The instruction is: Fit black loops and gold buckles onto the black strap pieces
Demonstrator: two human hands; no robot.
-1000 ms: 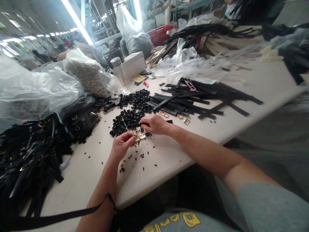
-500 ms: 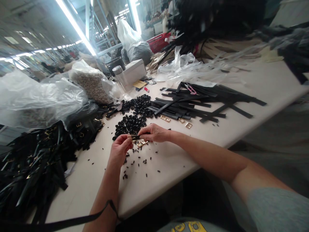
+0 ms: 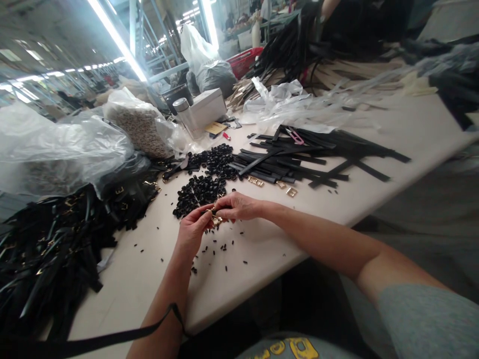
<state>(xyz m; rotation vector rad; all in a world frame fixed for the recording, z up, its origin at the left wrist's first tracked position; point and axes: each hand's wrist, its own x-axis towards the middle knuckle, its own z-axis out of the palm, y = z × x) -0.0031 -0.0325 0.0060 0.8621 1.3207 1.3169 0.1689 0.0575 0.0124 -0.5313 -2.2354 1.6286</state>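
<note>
My left hand (image 3: pixel 195 225) is closed, thumb and fingers pinching a short black strap (image 3: pixel 208 212). My right hand (image 3: pixel 239 206) meets it from the right, its fingertips closed on the same piece. A gold buckle (image 3: pixel 214 211) shows between the fingertips; the fingers hide most of the strap and how the two join. Beneath the hands lie more gold buckles (image 3: pixel 217 221), partly covered. Just behind is a heap of small black loops (image 3: pixel 198 193). Tiny black bits (image 3: pixel 224 247) are scattered on the table in front.
Black straps (image 3: pixel 299 154) lie in a pile at the right, with pink-handled snips (image 3: pixel 295 136) on top. Buckled straps (image 3: pixel 56 249) are heaped at the left. Plastic bags (image 3: pixel 134 119), a bottle (image 3: pixel 184 117) and a white box (image 3: pixel 209 107) stand behind on the table (image 3: pixel 277 239).
My left hand has moved right and slightly up, closer to my right hand. The stretch of strap visible between them is shorter. My right hand has barely moved.
</note>
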